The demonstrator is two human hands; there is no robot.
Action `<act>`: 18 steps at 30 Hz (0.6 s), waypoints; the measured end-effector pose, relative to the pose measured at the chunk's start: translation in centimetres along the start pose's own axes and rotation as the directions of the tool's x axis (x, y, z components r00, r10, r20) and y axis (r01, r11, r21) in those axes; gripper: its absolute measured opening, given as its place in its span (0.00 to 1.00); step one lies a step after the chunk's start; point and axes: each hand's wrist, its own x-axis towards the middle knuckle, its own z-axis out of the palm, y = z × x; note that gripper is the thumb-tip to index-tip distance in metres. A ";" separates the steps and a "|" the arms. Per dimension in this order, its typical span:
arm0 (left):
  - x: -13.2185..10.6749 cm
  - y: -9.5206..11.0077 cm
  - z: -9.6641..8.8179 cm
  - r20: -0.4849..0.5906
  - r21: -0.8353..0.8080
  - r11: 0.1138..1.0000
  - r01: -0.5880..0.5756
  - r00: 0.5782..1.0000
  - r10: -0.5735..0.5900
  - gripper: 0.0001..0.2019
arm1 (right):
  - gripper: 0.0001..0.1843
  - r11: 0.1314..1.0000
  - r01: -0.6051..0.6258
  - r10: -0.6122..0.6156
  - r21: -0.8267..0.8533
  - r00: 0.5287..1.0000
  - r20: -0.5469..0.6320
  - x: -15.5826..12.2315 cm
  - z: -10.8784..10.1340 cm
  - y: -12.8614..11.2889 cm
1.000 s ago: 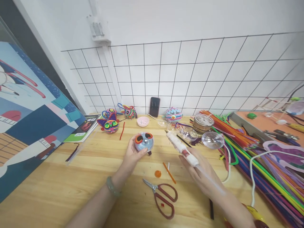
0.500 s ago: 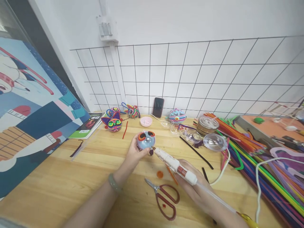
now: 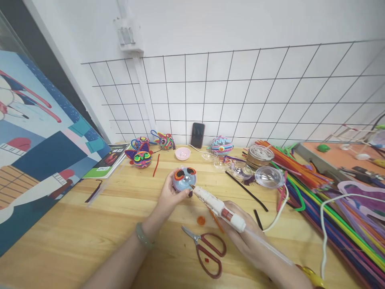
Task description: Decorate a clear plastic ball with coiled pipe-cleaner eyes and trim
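"Blue ball: whereabouts was it, biggest stuff 1st?"

"Above wood tabletop. L hand was pinching it, thumb + fingers; R hand was curled round white glue gun, tip at ball's lower edge. Couldn't tell if touching."

"Next size down?"

"Red-handled scissors lay on the wood, then orange disc near the blades, red scrap inside lower handle loop."

Tabletop left of the bracelet gives passage; glue gun and scissors obstruct right of the left hand
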 end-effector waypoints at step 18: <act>-0.1 0.0 0.0 0.004 0.023 1.000 0.015 1.000 -0.015 0.36 | 0.07 0.997 -0.077 0.078 -0.022 0.997 0.013 0.0 -0.3 -0.2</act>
